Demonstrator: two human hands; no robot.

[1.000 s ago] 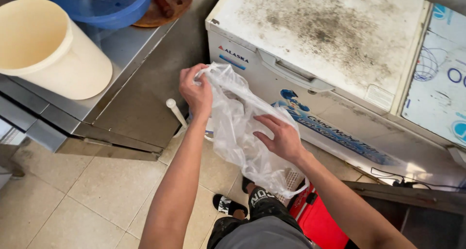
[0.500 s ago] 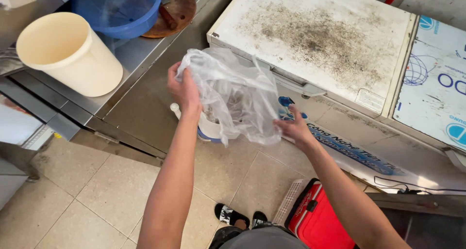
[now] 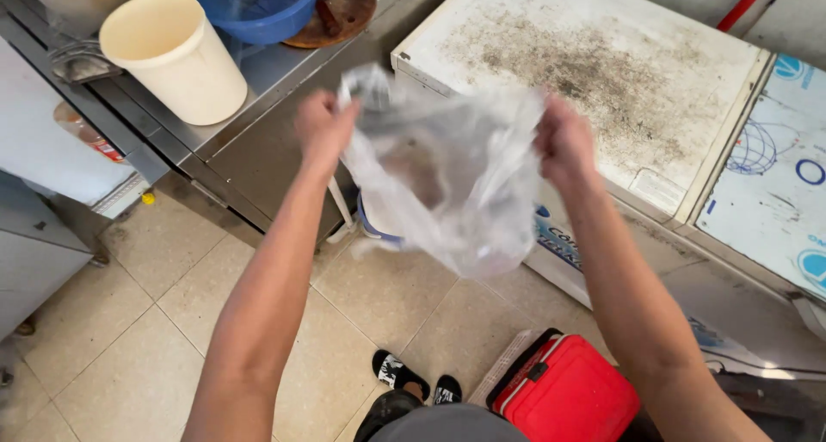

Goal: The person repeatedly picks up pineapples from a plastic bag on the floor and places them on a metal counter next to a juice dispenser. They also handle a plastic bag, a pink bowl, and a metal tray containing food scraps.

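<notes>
Two hands, centre frame: left hand and right hand each pinch opposite rims of clear plastic bag, stretched open; contents unclear. Cream bucket, upper left, appears empty; blue basin beside it.

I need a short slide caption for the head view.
Both hands, left and right, stretch a clear bag open.
</notes>
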